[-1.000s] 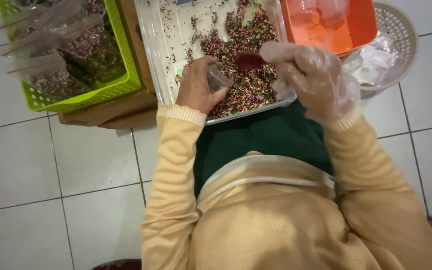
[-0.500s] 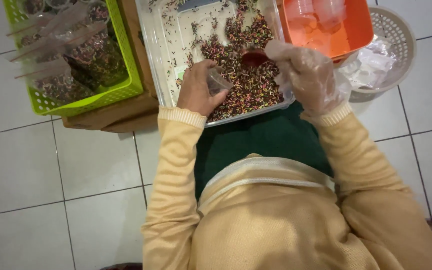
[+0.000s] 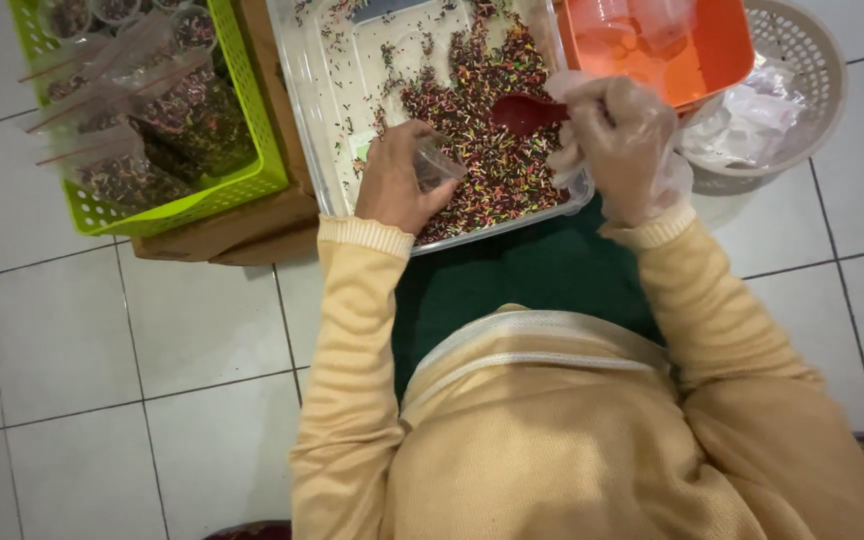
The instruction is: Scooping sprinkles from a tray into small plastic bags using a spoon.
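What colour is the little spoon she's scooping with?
Red; the spoon, held in the gloved right hand, shows in the head view.

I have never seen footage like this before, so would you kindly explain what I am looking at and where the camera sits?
There is no machine here: a person works with two hands, and the camera is worn on the head, looking straight down, so you see the sleeves and lap from above. The left hand is bare and holds a small clear cup. The right hand wears a thin plastic glove and holds a red spoon. Both are over a clear plastic tray that holds a heap of multicoloured sprinkles. To one side stands a green basket with filled cups and bags of sprinkles, on a wooden stand. To the other side are an orange tub and a white basket with crumpled plastic. The floor is white tile.
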